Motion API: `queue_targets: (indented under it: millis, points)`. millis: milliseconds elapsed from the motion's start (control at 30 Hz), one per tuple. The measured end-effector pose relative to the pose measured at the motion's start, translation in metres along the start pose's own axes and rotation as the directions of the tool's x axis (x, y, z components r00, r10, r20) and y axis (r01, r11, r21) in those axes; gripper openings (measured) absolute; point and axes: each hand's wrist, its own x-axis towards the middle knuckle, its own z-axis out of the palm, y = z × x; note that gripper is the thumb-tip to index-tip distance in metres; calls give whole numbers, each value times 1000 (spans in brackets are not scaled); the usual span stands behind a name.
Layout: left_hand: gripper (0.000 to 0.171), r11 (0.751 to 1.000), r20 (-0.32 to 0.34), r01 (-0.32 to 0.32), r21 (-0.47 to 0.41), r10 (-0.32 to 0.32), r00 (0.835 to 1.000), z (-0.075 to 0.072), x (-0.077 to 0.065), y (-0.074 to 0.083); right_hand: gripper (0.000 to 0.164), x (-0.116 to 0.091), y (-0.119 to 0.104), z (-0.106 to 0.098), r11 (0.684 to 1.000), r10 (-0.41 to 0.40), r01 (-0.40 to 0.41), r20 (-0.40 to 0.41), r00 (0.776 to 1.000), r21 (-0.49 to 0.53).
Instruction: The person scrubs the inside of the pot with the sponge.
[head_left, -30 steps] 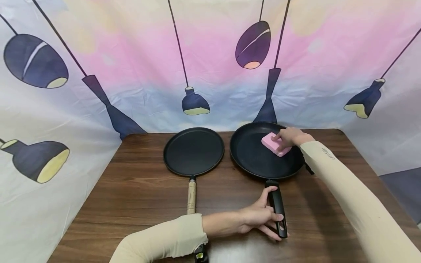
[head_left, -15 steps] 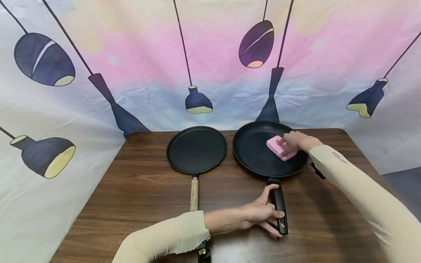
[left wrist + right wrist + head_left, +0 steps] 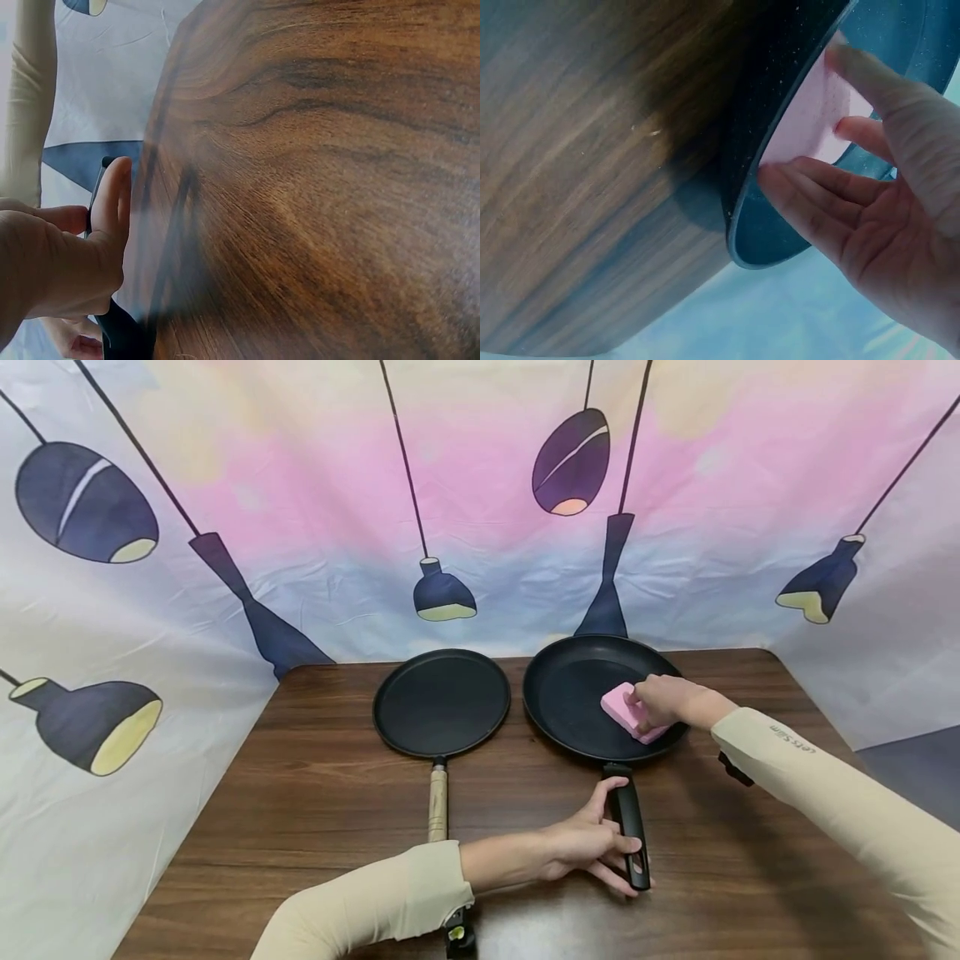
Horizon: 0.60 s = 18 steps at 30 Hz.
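My right hand (image 3: pixel 663 700) holds a pink sponge (image 3: pixel 621 706) against the inside of a black frying pan (image 3: pixel 570 693), near its right side. The right wrist view shows the thumb and fingers around the sponge (image 3: pixel 810 120), close to the pan's rim (image 3: pixel 739 217). With my left hand (image 3: pixel 588 843) I grip the pan's black handle (image 3: pixel 628 814), thumb on top and some fingers beneath it. In the left wrist view that hand (image 3: pixel 67 255) pinches the dark handle (image 3: pixel 120 330), partly hidden by the fingers.
A flat black griddle pan (image 3: pixel 442 702) with a wooden handle (image 3: pixel 438 802) lies to the left; my left forearm crosses over the handle's lower end. Both pans are on a brown wooden table (image 3: pixel 315 793). A cloth (image 3: pixel 322 485) printed with lamps hangs behind.
My right hand has moved the pink sponge down toward the near right part of the frying pan. The left hand keeps its grip on the handle.
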Motion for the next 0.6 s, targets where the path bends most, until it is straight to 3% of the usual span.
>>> queue_targets:
  millis: [100, 167, 333, 467, 600]
  points:
    - [75, 1000, -4, -2, 0, 2, 1000, 0, 1, 0, 60, 4, 3, -3, 1000, 0, -1, -34, 999, -22]
    - [75, 1000, -3, -6, -2, 6, 1000, 1, 2, 0, 59, 7, 7, -7, 996, -28, 19, -110, 994, -82]
    - [76, 1000, -1, -18, -4, 18, 1000, 2, 3, -1, 50, 24, 13, -19, 960, -113, 26, -299, 947, -279]
    - [77, 1000, 9, -9, -24, 10, 1000, 2, 2, -2, 41, 33, 16, -25, 937, -89, -26, -310, 947, -349]
    - [79, 999, 25, -8, -34, 8, 1000, 1, 1, -3, 30, 20, 21, -32, 931, -16, -75, -244, 970, -357]
